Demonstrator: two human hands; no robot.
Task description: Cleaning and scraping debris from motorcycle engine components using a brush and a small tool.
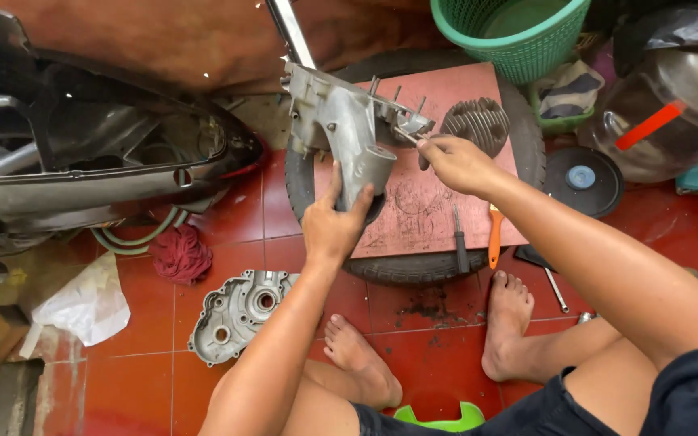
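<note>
Engine casing (349,133), grey cast metal with several studs standing up at its far end, is held above a reddish board (426,206) that lies on a black tyre (414,266). The left hand (334,226) is closed around the lower, rounded end of the casing and carries its weight. The right hand (454,161) is closed on a thin metal tool (405,136), and the tip of this tool touches the casing near the studs. I judge that the work goes best if the left hand keeps the casing steady and tilted toward the person, so the tool tip does not slip off the edge.

Just to the right of the casing a finned cylinder (477,125) lies on the board. Nearer on the board are a dark tool (460,242) and an orange-handled tool (494,238). On the red tiled floor (438,355), near left, a casing cover (240,315) lies flat beside a red rag (181,254). Far right stands a green basket (510,32).
</note>
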